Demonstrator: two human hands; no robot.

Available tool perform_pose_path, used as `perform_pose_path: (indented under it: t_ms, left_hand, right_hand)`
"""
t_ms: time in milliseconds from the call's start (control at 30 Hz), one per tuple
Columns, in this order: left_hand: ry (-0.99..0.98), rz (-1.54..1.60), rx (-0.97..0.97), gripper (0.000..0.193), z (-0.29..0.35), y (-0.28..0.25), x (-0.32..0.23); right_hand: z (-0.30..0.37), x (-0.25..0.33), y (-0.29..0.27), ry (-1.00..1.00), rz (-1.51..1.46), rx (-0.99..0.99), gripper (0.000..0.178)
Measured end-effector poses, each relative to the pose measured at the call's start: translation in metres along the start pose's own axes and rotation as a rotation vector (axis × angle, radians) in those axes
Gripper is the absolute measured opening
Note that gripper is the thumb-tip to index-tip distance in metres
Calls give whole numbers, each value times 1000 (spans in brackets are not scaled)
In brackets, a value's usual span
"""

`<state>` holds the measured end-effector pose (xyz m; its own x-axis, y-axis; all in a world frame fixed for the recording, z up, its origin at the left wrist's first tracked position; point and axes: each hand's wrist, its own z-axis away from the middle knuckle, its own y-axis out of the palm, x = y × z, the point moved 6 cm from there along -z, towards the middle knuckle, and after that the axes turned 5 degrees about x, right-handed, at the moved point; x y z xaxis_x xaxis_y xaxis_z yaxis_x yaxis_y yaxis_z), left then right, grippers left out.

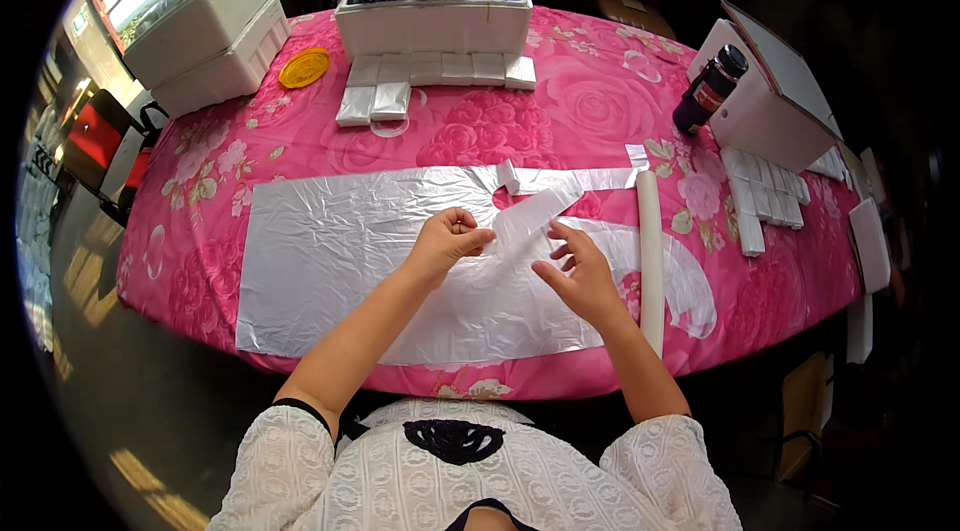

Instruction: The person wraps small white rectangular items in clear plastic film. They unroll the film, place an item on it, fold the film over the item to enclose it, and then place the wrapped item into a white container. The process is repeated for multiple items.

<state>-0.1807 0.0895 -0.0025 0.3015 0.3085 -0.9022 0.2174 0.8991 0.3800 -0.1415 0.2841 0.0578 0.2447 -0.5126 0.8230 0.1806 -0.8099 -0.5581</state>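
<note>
Over the middle of a silver foil sheet (pixel 330 261) spread on the table, my left hand (pixel 450 241) pinches the near left end of a translucent whitish strip (pixel 535 214), which slants up to the right. My right hand (pixel 580 276) is beside the strip with fingers apart and holds nothing; its index fingertip comes close to the strip's lower edge. Just beyond the strip stands a small white packet (pixel 508 176). To the right of my right hand lies a long white tube (pixel 650 261), with a curved piece of shiny film (pixel 690 291) beyond it.
A pink floral tablecloth (pixel 590 111) covers the table. At the back, a foam box (pixel 435 31) holds packages, with white packets (pixel 390 101) before it. Stacked foam boxes (pixel 205 31), a yellow lid (pixel 304 68), a dark flask (pixel 710 91), another foam box (pixel 765 101) and more packets (pixel 765 189) stand around.
</note>
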Motion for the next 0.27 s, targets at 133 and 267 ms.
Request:
perform_pose_path:
  t_ms: [133,267]
  left_hand:
    - [-65,90,113,19,12,16,1]
    - [-162,-35,47,23,20,-3,3]
  right_hand:
    - [-36,17,52,49,-282,217,53]
    - [-44,-7,65,98,-413,222,50]
